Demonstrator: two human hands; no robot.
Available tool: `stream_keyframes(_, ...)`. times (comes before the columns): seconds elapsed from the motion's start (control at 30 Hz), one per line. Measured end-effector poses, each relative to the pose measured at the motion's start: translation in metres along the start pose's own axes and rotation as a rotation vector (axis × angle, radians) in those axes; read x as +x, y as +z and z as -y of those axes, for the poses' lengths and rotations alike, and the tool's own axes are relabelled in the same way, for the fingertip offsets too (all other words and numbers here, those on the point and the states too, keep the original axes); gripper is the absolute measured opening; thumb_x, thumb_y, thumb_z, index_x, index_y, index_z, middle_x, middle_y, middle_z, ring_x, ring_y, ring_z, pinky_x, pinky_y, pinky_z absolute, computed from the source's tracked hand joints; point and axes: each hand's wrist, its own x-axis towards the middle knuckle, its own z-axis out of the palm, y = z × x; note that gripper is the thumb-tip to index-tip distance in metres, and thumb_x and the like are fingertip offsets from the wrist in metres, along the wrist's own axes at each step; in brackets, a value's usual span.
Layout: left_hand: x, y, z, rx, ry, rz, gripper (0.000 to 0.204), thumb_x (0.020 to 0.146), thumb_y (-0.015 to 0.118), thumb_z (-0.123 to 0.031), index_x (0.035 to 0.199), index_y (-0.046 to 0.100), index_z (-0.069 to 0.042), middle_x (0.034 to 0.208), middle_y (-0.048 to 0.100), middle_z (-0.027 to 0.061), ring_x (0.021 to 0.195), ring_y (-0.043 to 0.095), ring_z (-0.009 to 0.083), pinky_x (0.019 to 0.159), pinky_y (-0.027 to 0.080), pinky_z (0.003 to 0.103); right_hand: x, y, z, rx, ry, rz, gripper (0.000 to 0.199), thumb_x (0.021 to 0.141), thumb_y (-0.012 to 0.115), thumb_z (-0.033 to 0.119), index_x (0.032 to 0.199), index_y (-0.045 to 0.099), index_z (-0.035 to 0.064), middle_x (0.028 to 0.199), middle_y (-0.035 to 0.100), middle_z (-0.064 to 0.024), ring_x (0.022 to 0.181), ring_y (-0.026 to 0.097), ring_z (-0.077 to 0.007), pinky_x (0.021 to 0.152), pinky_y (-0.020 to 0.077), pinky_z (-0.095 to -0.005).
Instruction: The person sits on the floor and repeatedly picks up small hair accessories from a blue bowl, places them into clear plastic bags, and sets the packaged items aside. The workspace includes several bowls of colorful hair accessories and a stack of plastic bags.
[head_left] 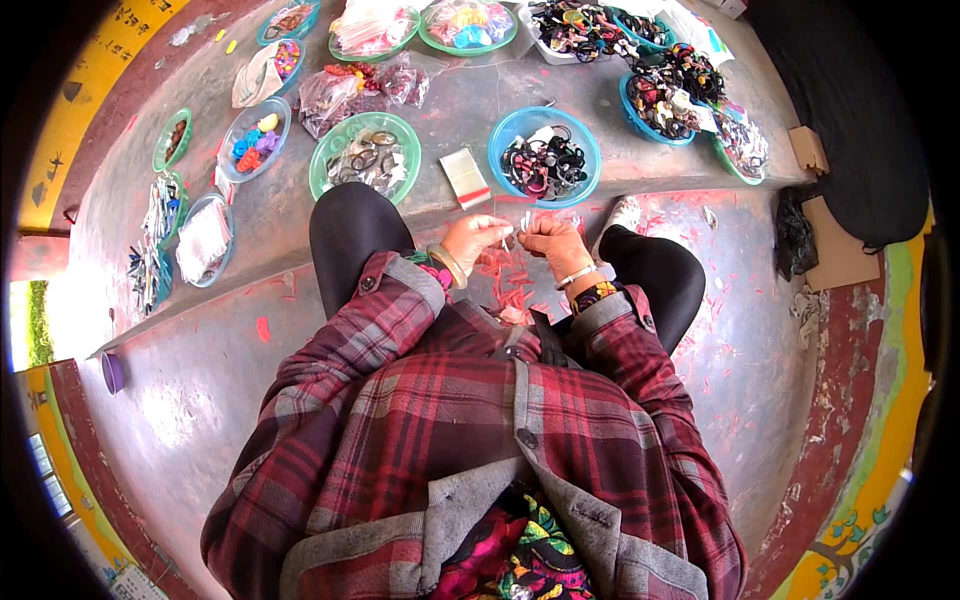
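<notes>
Take the round blue basket point(495, 150) as your landmark: thin, see-through plastic, heaped with soft dark looped bands point(545, 165) touched with pink, it sits on a smooth grey ledge point(450, 110). Just left of it lies a flat, oblong white box point(464, 174) with a red end, and beyond that, farther left, a green basket point(315, 160) carries shiny oval and pale, crinkled pieces point(372, 160). On your side of the blue basket, lower down, curled red scraps point(515, 297) litter the hard floor point(200, 370). Both your hands meet between the basket and your lap—wrists bent inward, fingertips nearly touching. Your left hand point(478, 240) is narrowed to a pinch, thumb against fingers, on a small white bit point(509, 240); your right hand point(553, 243), its fingers curled under, pinches a slim white piece point(527, 218) that points up toward the basket—both too small to identify.
</notes>
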Motion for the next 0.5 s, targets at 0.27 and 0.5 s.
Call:
stream_keyframes(0.27, -0.0021, -0.0027, -0.0021, 0.014, -0.013, -0.013, 0.012, 0.078, 0.059, -0.014, 0.082, 0.056, -0.003, 0.076, 0.059, 0.0052, 0.063, 0.055, 0.0089, 0.041, 0.039, 0.017, -0.0025, 0.0058, 0.0032, -0.023, 0.033, -0.045, 0.007, 0.069, 0.064, 0.007, 0.073, 0.061, 0.0021, 0.063, 0.056, 0.0019, 0.054, 0.047, -0.005, 0.05, 0.0347, -0.0193)
stream_keyframes(0.5, 0.0, -0.0038, 0.0019, 0.041, 0.025, -0.074, 0.009, 0.075, 0.062, -0.01, 0.077, 0.055, -0.004, 0.073, 0.058, 0.0043, 0.058, 0.053, 0.0096, 0.041, 0.037, 0.019, -0.0013, 0.0072, 0.0031, -0.067, 0.071, -0.029, 0.01, 0.068, 0.066, 0.012, 0.072, 0.061, 0.0039, 0.062, 0.055, 0.0021, 0.054, 0.046, -0.0048, 0.049, 0.0342, -0.0187)
